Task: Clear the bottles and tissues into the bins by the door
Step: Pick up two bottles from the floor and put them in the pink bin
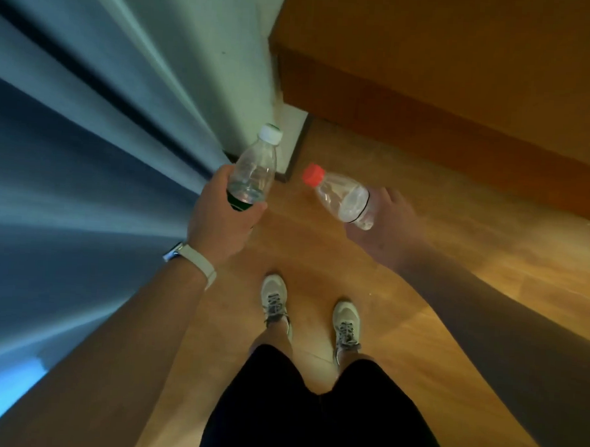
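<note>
Nearest the camera are the person's black shorts [311,412] and two pale lace-up trainers [345,323] planted on the wooden floor [437,292]. Both bare forearms reach forward above them, the left with a pale watch strap [197,262] round the wrist. The left hand [218,222] has its fingers [217,178] wrapped round the lower part of a clear white-capped bottle [255,170] with a green label, cap pointing away. The right hand [387,228] cups a clear red-capped bottle [344,198] from beneath, fingers [389,195] curled behind it, cap tilted towards the left. The bottles are held apart above the floor. Beyond hang blue-grey curtains [86,137] on the left and a wooden cabinet [464,88] stands on the right.
</note>
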The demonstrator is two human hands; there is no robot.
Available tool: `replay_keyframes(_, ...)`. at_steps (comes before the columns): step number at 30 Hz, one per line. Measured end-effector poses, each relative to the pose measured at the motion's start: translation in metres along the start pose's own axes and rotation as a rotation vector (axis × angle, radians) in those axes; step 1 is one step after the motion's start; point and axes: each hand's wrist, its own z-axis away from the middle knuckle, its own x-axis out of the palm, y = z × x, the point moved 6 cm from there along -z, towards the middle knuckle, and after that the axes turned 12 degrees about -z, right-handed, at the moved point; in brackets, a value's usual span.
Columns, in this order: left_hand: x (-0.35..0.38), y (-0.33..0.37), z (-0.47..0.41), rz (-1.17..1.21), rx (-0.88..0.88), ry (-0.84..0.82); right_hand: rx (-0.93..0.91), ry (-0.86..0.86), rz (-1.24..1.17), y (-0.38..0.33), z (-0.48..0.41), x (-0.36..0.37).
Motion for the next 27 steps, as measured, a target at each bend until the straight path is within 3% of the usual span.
replay_keyframes(13,-0.080,0.103,0.023,0.100,0.292,-0.025,0.072,0.345,-0.238,-0.064,0.085,-0.110)
replay_keyframes(27,-0.047,0.277,0.092,0.140,0.583,-0.190,0.182,0.744,-0.545,0.016,0.207,-0.220)
